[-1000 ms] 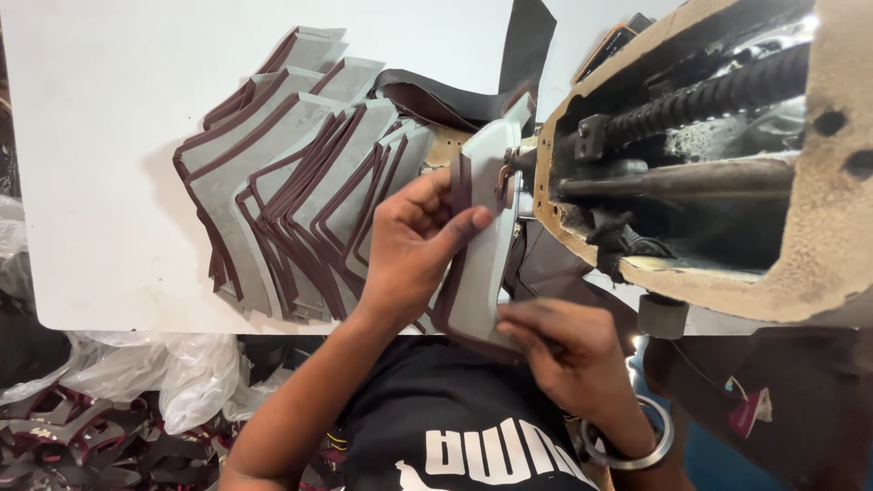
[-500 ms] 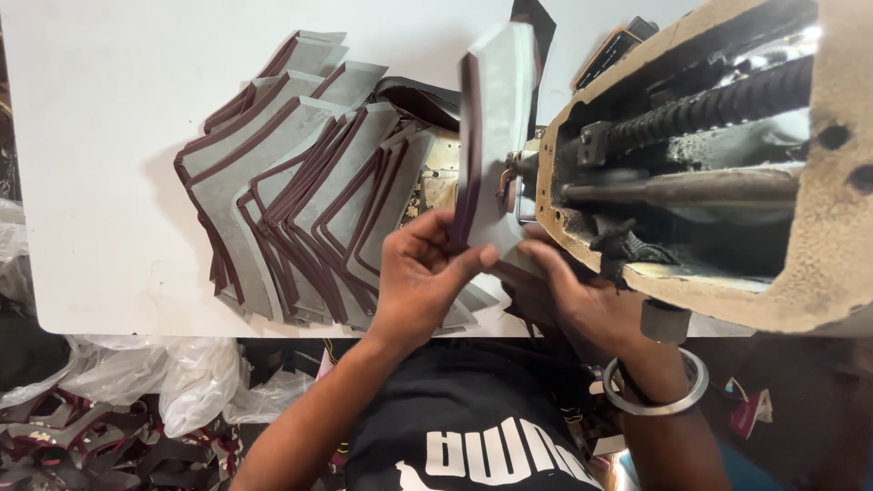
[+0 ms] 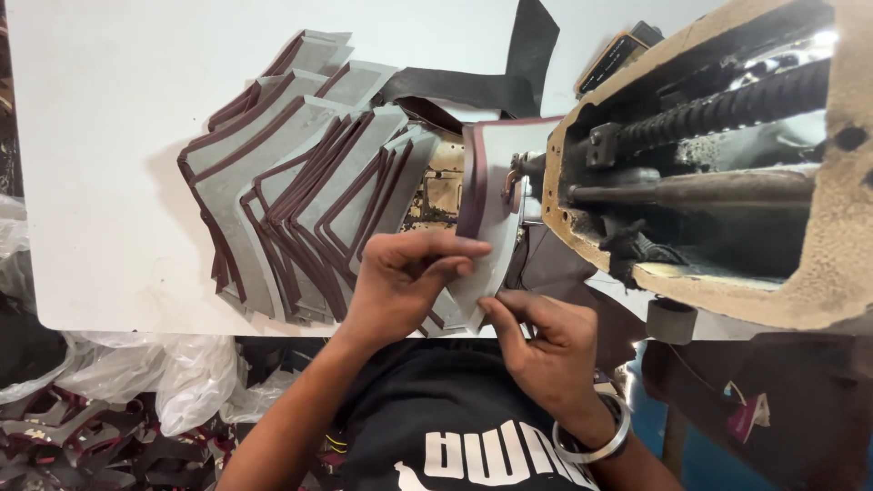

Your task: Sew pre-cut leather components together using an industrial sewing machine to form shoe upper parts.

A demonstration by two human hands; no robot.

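1. Grey piece with maroon edging sits at the machine's working point, on the white table.
2. Left hand: fingers pinch the piece's left edge. Right hand: fingertips grip its lower corner.
3. Judgement: keep the edging flat and feed evenly, fingertips clear of the machine head.
4. Stack of finished pieces crowds the left; bare table lies beyond it. Table edge is just under the wrists.
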